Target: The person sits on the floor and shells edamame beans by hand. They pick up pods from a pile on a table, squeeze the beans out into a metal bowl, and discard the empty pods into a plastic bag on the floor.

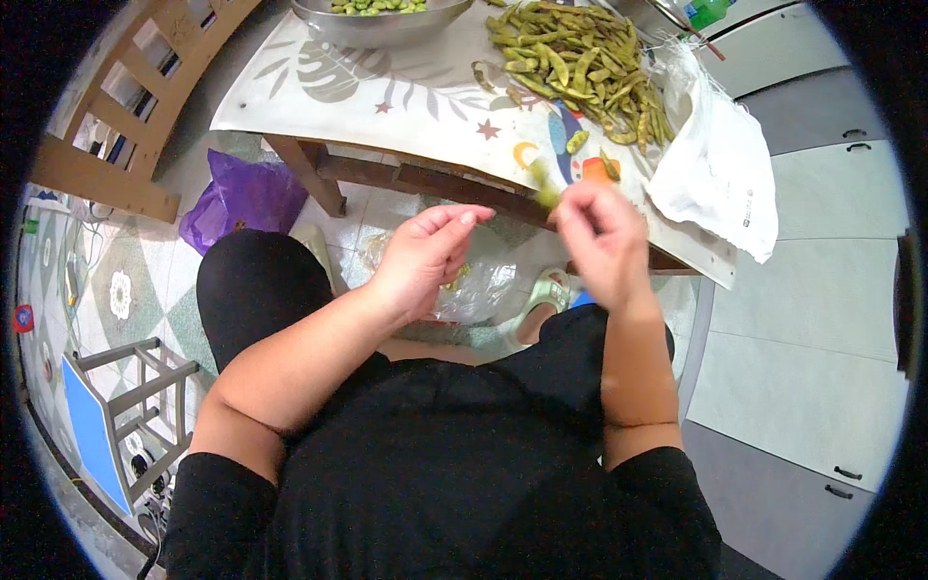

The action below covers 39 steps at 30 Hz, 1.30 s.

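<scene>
Held out past the table's front edge, my right hand (607, 242) pinches a green bean pod (543, 186), smeared by motion. My left hand (425, 259) is closed beside it, thumb against the curled fingers; whether anything small is between them I cannot make out. A large heap of bean pods (590, 63) lies on the table ahead. A loose pod (577, 142) and another (609, 164) rest nearer the edge. Shelled green beans (377, 6) sit in a metal bowl (387, 27) at the far left of the table.
A patterned white cloth covers the table (425, 111). At its right a white plastic bag (720, 174) hangs over the edge. Below my hands stands a clear plastic bag (488, 280). A purple bag (242, 203) and a blue-topped stool (97, 425) are left; cabinets (802, 290) line the right.
</scene>
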Tool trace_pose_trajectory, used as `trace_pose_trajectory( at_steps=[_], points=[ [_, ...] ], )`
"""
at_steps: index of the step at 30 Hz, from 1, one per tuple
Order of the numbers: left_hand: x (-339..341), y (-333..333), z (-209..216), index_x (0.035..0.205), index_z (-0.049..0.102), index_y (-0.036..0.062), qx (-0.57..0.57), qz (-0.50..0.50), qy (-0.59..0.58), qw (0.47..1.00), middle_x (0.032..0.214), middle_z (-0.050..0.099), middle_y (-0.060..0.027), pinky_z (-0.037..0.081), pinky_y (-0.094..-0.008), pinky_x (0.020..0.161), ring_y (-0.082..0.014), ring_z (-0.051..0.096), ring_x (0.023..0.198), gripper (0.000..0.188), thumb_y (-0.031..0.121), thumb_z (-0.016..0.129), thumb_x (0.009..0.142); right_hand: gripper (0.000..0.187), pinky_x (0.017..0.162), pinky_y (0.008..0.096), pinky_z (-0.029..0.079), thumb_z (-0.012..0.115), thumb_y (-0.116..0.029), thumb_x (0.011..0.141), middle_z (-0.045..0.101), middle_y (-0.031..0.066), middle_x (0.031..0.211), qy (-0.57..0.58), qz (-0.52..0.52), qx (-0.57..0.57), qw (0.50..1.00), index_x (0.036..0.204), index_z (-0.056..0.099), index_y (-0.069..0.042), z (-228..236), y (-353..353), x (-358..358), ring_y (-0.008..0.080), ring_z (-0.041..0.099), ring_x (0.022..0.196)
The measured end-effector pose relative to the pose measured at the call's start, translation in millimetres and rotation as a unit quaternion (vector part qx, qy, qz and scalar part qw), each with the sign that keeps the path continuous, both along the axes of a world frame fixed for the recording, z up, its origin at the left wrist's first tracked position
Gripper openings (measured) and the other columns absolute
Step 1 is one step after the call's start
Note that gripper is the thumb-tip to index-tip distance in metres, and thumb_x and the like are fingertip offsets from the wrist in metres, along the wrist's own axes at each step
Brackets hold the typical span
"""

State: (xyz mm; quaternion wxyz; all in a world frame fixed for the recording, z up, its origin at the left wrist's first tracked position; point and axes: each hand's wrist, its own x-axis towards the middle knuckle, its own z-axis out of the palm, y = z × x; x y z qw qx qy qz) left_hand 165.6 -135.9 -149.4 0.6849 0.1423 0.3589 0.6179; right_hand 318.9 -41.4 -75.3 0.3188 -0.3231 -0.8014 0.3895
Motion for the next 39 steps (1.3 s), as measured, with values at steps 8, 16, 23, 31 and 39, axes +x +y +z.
trace_pose_trajectory(
  at_steps=[8,16,23,31,39],
  points=[
    [8,-2,-1,0.085,0.055,0.004,0.063,0.07,0.219,0.971,0.066,0.048,0.0048,0.031,-0.0152,0.049,-0.0016,0.039,0.056,0.011,0.012,0.058,0.077,0.001,0.052,0.0186,0.038,0.053,0.0,0.073,0.052,0.0016,0.074,-0.096,0.071,-0.064,0.991,0.074,0.053,0.0,-22,-13,1,0.007,0.047,0.06],
    [23,-2,-13,0.082,0.054,0.0019,0.096,0.089,0.273,0.953,0.064,0.046,0.0054,0.035,-0.0156,0.053,-0.0015,0.039,0.059,0.012,0.006,0.061,0.073,0.014,0.054,0.0204,0.044,0.053,-0.015,0.08,0.056,0.0028,0.078,0.218,0.015,-0.541,0.812,0.089,0.053,-0.005,-56,-28,-6,0.0101,0.055,0.067],
    [15,-3,5,0.096,0.054,0.0021,0.067,0.042,0.146,0.986,0.073,0.052,0.0015,0.037,-0.0164,0.057,-0.0036,0.046,0.066,0.018,0.008,0.055,0.079,0.015,0.048,0.0205,0.043,0.052,-0.018,0.081,0.058,0.0046,0.074,0.169,0.106,-0.586,0.786,0.085,0.054,-0.004,-52,-19,3,0.0087,0.053,0.055],
    [8,-3,-2,0.084,0.054,0.0066,0.07,0.015,0.082,0.994,0.082,0.057,-0.0016,0.041,-0.0195,0.059,-0.0084,0.051,0.07,0.01,0.006,0.059,0.075,0.015,0.044,0.0206,0.042,0.056,-0.02,0.078,0.059,0.0067,0.07,0.116,0.104,-0.586,0.795,0.079,0.054,-0.005,-52,-24,-1,0.0099,0.053,0.05],
    [6,-6,-6,0.082,0.05,0.0019,0.12,0.032,0.166,0.978,0.079,0.057,-0.0048,0.043,-0.0213,0.062,-0.0086,0.052,0.07,0.01,0.003,0.058,0.075,0.019,0.042,0.0204,0.042,0.057,-0.022,0.078,0.06,0.0085,0.071,0.077,0.104,-0.596,0.793,0.08,0.056,-0.003,-48,-26,-2,0.0105,0.054,0.047]
  ],
)
